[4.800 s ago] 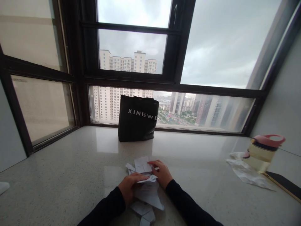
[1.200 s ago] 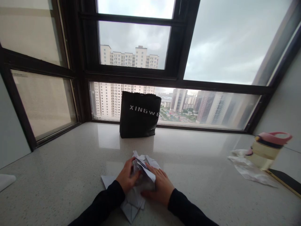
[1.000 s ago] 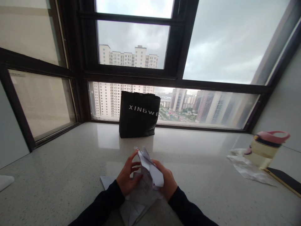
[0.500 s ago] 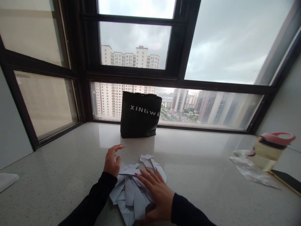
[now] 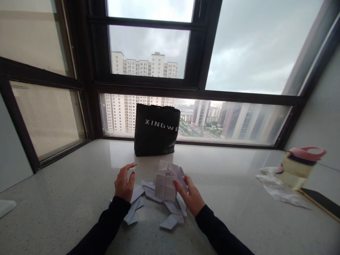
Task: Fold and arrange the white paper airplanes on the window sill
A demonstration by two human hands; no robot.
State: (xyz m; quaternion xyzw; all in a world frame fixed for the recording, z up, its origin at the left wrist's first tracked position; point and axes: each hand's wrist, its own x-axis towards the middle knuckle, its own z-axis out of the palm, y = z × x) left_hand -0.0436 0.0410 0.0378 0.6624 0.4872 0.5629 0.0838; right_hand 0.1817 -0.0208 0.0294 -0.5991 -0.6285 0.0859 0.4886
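A white folded-paper cube (image 5: 166, 182) is held in my right hand (image 5: 193, 196), its fingers and thumb closed on the right side of it. Around and under the cube, several folded white paper pieces (image 5: 171, 221) lie loose on the pale speckled counter (image 5: 223, 184). My left hand (image 5: 124, 182) is just left of the papers, with thumb and fingers apart and nothing in them. More folded strips (image 5: 134, 209) lie by its wrist.
Behind the papers a black bag (image 5: 156, 131) with white lettering stands by the window. To the right are a pink-lidded bottle (image 5: 299, 168), crumpled tissue (image 5: 278, 187) and a dark phone (image 5: 322, 203). A white object (image 5: 6, 205) sits at the left edge.
My right hand has gone from lying over the paper heap to holding the paper cube up. The folded pieces are now more spread out. My left hand has hardly moved.
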